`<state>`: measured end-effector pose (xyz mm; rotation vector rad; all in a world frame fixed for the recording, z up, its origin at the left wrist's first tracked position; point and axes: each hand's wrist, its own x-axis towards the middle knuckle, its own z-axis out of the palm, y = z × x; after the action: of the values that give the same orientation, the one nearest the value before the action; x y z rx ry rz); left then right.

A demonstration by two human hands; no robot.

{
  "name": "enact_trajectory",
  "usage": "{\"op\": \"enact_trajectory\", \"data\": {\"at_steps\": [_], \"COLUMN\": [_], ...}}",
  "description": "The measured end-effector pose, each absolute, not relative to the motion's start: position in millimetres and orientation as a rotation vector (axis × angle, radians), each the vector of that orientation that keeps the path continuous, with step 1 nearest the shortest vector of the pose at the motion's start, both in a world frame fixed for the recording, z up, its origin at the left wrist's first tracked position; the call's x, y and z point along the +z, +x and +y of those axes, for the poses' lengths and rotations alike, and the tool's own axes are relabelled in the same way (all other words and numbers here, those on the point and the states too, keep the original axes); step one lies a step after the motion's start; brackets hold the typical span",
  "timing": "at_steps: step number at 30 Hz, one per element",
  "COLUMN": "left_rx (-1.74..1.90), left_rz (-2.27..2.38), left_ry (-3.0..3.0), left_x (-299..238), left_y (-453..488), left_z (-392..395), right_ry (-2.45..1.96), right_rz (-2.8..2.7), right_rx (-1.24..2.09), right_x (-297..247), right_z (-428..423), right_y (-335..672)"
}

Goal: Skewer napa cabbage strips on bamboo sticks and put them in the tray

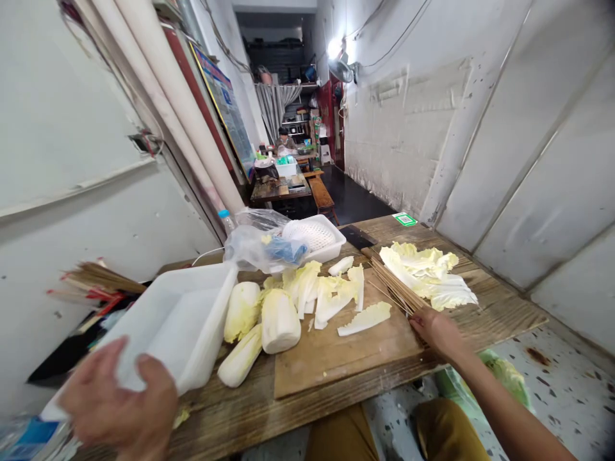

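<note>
My right hand (pixel 436 331) is closed around the near end of a bundle of thin wooden skewers (pixel 396 282), which lies along the right edge of the cutting board (pixel 331 358). Slightly smeared by motion, my left hand (pixel 120 400) is open, thumb apart from the fingers, in front of the white plastic tub (pixel 180 307). Whether it touches the tub's rim I cannot tell. Between the hands are napa cabbage pieces: a stubby heart (pixel 280 322), another heart (pixel 241 312), a narrow one (pixel 241 356) and loose leaves (pixel 335 299) on the board.
More cabbage leaves (pixel 427 275) are heaped right of the skewers. Behind the board are a dark cleaver-like blade (pixel 358 237), a white tray (pixel 336 240) and a plastic bag (pixel 254 250). More skewers (pixel 103 278) stand at far left. A person (pixel 284 141) sits in the background.
</note>
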<state>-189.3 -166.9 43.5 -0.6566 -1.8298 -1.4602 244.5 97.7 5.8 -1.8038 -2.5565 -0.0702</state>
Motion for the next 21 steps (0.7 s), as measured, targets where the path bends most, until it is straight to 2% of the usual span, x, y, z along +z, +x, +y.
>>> {"op": "enact_trajectory", "data": {"at_steps": [2, 11, 15, 21], "left_rx": [-1.254, -1.231, -1.026, -0.968], "left_rz": [-1.767, -1.841, -2.138, -2.212], "left_ry": [-0.817, -2.037, -2.108, -2.091], "left_x": [23, -30, -32, -34], "left_y": [-150, -22, -3, -3], "left_z": [-162, -75, -35, -24], "right_ry": [-1.804, -1.860, -1.850, -1.688], "right_rz": [-2.569, -2.456, -2.417, -2.232], "right_rx": [-0.086, -0.086, 0.058, 0.363], "right_x": [2, 5, 14, 45], "right_z": [97, 107, 110, 113], "right_y": [242, 229, 227, 230]}}
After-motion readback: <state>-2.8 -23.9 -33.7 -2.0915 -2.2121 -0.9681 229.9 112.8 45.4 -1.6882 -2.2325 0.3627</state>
